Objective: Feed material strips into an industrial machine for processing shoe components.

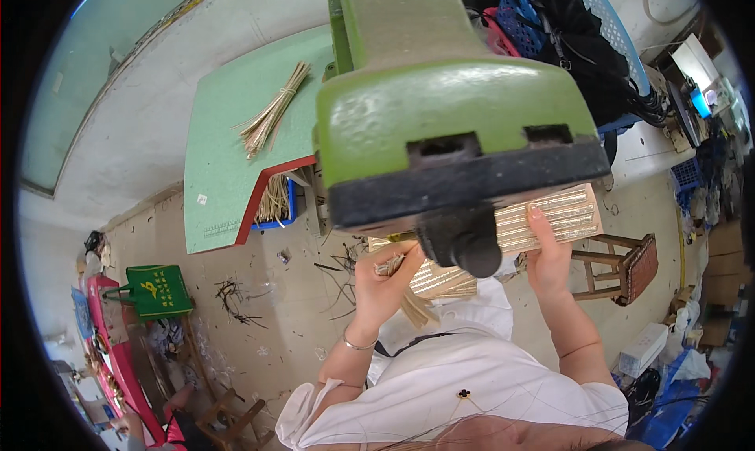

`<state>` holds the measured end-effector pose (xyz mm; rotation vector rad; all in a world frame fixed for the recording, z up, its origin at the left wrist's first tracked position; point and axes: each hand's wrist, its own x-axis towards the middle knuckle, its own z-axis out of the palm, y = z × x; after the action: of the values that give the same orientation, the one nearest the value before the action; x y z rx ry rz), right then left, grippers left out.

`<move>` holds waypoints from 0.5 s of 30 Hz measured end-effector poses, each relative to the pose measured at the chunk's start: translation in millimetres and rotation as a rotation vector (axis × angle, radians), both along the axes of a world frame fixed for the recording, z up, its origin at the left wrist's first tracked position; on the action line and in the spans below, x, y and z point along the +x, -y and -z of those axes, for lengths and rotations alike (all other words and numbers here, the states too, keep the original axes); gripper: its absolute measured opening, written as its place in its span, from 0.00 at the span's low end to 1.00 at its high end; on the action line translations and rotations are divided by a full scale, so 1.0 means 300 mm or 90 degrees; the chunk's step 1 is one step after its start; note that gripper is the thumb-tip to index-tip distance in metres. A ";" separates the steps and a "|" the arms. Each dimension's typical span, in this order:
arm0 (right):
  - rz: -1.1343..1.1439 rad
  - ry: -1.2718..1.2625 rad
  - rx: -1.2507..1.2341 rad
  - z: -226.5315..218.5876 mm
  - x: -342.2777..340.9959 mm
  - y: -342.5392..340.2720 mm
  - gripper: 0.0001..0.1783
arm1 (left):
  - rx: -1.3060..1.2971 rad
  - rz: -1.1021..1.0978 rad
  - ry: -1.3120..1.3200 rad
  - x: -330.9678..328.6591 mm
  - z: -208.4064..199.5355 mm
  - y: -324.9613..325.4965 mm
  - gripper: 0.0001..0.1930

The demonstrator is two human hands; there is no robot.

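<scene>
My left hand (385, 278) is closed around a bundle of thin beige-gold strips (418, 309), whose ends hang out below the fist. With thumb on top and fingers beneath, my right hand (546, 254) grips the edge of a flat tan panel (578, 207) lined with shiny gold strips. More gold-striped material (448, 282) shows beside my left hand, in front of my lap; whether it is one piece with the panel I cannot tell. A large green machine head (456, 105) with a black lower edge and a black knob (476, 250) hides the middle of the work.
A pale green table (224, 128) with a red edge carries a tied strip bundle (275, 109). Beneath it, a blue bin (291, 207) holds more strips. At right stand a wooden stool (629, 270) and a blue basket (621, 26); a green bag (157, 290) is at left. Another person's arm shows lower left.
</scene>
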<state>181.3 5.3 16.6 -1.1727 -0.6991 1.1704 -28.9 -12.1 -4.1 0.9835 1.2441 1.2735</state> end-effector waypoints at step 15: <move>-0.025 -0.048 0.033 0.010 -0.038 -0.007 0.11 | 0.003 -0.086 0.058 -0.008 -0.015 -0.013 0.04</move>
<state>170.0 7.3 13.4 -1.0697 -0.6932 1.2162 -31.3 -8.1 0.3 0.8468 1.2537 1.4102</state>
